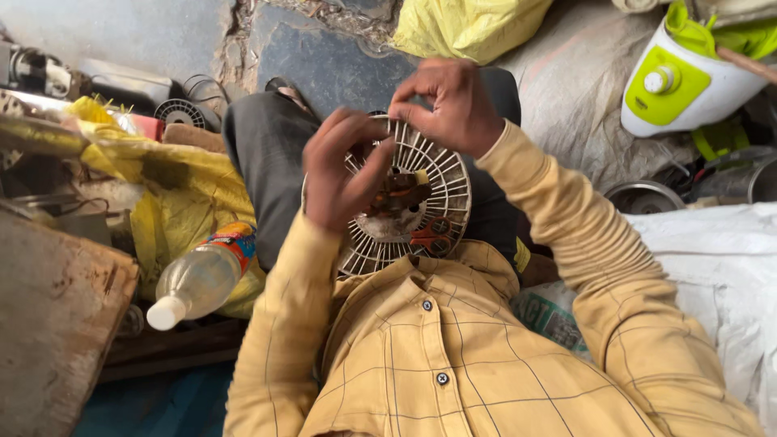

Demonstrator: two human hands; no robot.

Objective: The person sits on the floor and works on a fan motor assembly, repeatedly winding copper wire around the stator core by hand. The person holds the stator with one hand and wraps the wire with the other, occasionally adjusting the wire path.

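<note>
1. From the head camera, the person is looking down at a round white fan part (429,194) with many thin ribs. It is resting on the person's lap, just above the yellow checked shirt (429,356). A rusty brown middle piece (396,198) is sitting in its centre.

2. The left hand (344,174) is curling over the left side of the fan part. Its fingers are bending down and touching the ribs and the rusty middle. I cannot tell if they are really gripping it.

3. The right hand (453,105) is hovering at the top edge of the fan part. Its thumb and fingertips are pinching together, touching the rim or something too tiny to see.

4. The fan part is probably light and stiff. The thin ribs look like they could snap, so the outer rim seems the safest place to hold. The rusty middle may feel rough and dirty.

5. Around the person, a clear plastic bottle (198,279) with a white cap is lying to the left, near yellow bags (190,194). A white and green machine (680,81) is sitting at the top right.
</note>
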